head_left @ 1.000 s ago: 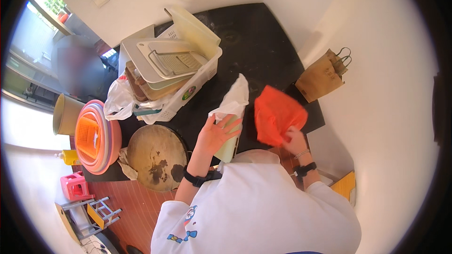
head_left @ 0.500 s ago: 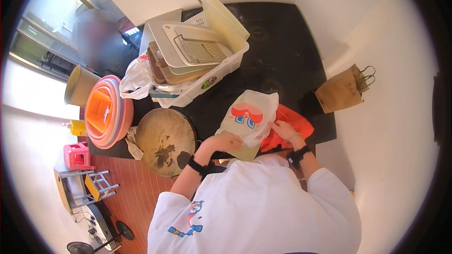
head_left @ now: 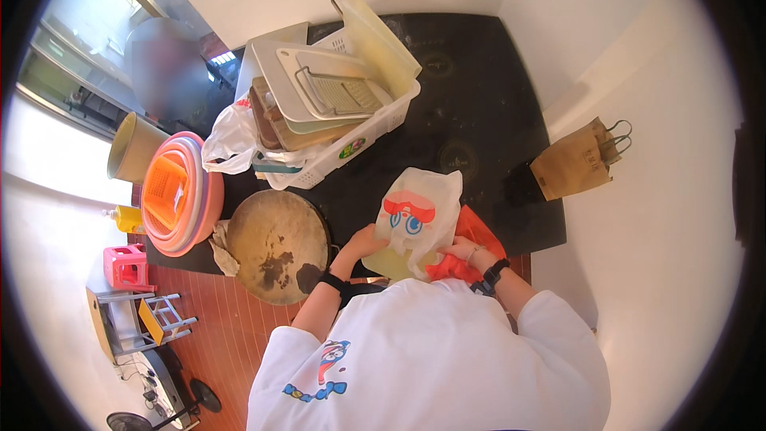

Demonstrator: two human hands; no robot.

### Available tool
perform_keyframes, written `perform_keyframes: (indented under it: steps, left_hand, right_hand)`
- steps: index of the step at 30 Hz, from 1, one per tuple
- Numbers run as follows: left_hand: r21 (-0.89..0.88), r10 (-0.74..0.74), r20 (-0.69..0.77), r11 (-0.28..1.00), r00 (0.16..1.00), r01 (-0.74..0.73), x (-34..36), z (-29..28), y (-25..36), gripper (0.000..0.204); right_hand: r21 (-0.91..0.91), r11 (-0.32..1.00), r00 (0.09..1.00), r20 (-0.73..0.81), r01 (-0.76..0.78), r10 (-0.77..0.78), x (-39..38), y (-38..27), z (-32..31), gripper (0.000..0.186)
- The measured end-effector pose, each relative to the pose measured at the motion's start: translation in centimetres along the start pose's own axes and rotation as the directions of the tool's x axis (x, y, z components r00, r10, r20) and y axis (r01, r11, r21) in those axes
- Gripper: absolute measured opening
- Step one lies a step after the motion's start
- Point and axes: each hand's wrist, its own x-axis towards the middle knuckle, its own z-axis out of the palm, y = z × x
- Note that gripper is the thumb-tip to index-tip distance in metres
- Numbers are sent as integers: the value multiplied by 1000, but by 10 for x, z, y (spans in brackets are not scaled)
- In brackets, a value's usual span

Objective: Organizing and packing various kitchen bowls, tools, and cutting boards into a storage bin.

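Observation:
A white plastic bag (head_left: 420,215) printed with a red-and-blue cartoon lies near the table's front edge. My left hand (head_left: 366,242) is closed at its left side, fingertips partly hidden by the plastic. My right hand (head_left: 460,251) pinches the bag's lower right edge. A red plastic bag (head_left: 477,231) spreads beneath and beside the right hand. Below the white bag, between my hands, shows a pale yellow-green piece (head_left: 389,262) whose kind I cannot make out.
On the black table (head_left: 495,80) stands a white basket (head_left: 371,129) piled with boards and a grater (head_left: 351,96). A round, stained board (head_left: 279,231) is left of my arm, beside stacked basins (head_left: 209,199). A brown paper bag (head_left: 570,161) stands at the right edge.
The white bag has shifted slightly down, its upper part now more upright. My left hand has moved left to its side, and my right hand has come lower, over the red bag.

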Motion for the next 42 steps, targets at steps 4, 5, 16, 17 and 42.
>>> perform_keyframes:
  steps: [4,5,16,17,42]
  left_hand:
    - [-414,219,39,892,975,-184,10,-3,34,51]
    - [-415,219,35,891,975,-185,18,-1,45,51]
    - [-633,163,-6,763,987,-130,63,43,147,35]
    - [-636,154,-12,762,988,-127,62,48,154,35]
    - [-724,57,63,690,996,6,-30,-37,107,33]
  right_hand:
    - [203,979,999,6,29,-31,-11,15,-26,36]
    - [226,972,998,-36,65,-59,-16,17,-37,37]
    - [470,840,945,-296,272,-140,-82,-23,-127,34]
    - [501,819,937,-330,279,-117,-87,-29,-130,33]
    - [-582,790,524,-742,-194,-418,-260,-104,-139,27]
